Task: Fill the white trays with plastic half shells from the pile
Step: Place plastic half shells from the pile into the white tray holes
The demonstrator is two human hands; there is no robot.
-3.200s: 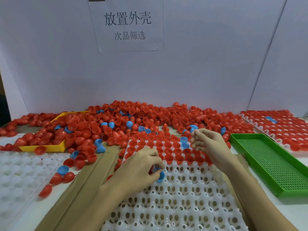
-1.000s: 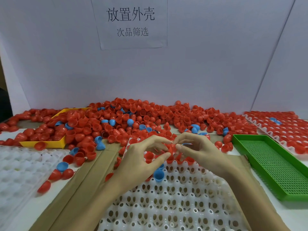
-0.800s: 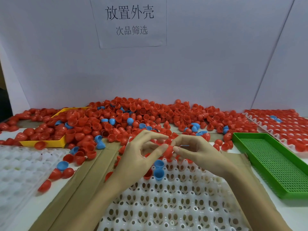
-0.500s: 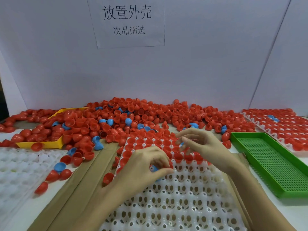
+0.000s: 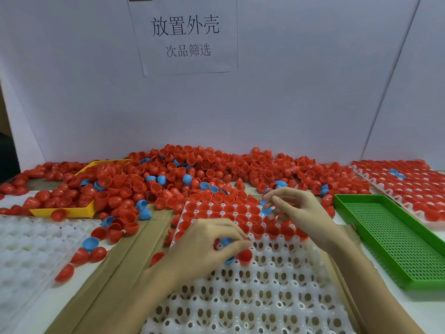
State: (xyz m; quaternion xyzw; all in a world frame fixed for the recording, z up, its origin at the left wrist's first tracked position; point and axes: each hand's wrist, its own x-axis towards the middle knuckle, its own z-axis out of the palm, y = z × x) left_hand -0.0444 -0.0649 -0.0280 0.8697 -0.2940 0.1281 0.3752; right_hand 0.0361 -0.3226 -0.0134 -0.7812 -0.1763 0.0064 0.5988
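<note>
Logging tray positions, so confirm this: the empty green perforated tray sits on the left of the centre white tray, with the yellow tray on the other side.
Wrong side. The head view shows the green perforated tray right of the centre white tray; the yellow tray lies to the left.

A pile [image 5: 216, 172] of red shells, dotted with a few blue ones, is spreading behind a white tray [image 5: 252, 297] showing a grid of holes. A green tray [image 5: 395, 239] is displaying a fine mesh pattern; a yellow tray [image 5: 72, 211] is holding red shells. A white sign [image 5: 185, 34] is carrying black characters.
</note>
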